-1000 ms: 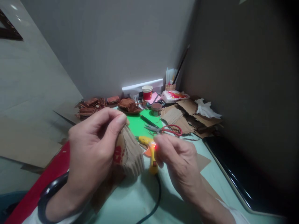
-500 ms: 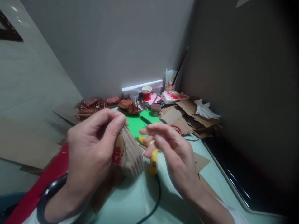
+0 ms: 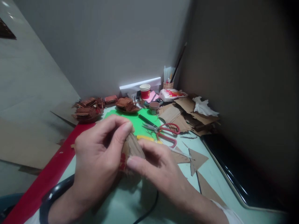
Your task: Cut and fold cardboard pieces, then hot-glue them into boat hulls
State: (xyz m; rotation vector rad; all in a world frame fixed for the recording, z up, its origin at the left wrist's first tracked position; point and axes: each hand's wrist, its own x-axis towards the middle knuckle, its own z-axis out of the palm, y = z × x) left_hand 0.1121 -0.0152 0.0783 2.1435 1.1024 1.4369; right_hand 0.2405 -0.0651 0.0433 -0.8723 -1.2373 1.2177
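My left hand (image 3: 98, 161) pinches the top of a brown corrugated cardboard piece (image 3: 132, 147) with red print, thumb and fingers closed on its peak. My right hand (image 3: 156, 168) presses against the same piece from the right, fingers closed over its side. A dark bracelet (image 3: 50, 199) rings my left wrist. Just behind the hands, a sliver of a yellow glue gun (image 3: 146, 137) shows, most of it hidden by my right hand, and a black cord (image 3: 149, 210) runs toward me.
Red-handled scissors (image 3: 167, 130) lie on a green sheet (image 3: 137, 123). Cardboard triangles (image 3: 197, 158) lie at right. Stacks of brown corrugated pieces (image 3: 86, 112), a red cup (image 3: 144, 91), a small jar (image 3: 154, 107) and cardboard scraps (image 3: 184, 112) crowd the back. A red strip (image 3: 46, 179) runs along the left.
My right hand left the glue gun, opened, then came left onto the cardboard piece. The view shifted, bringing the scissors back into sight.
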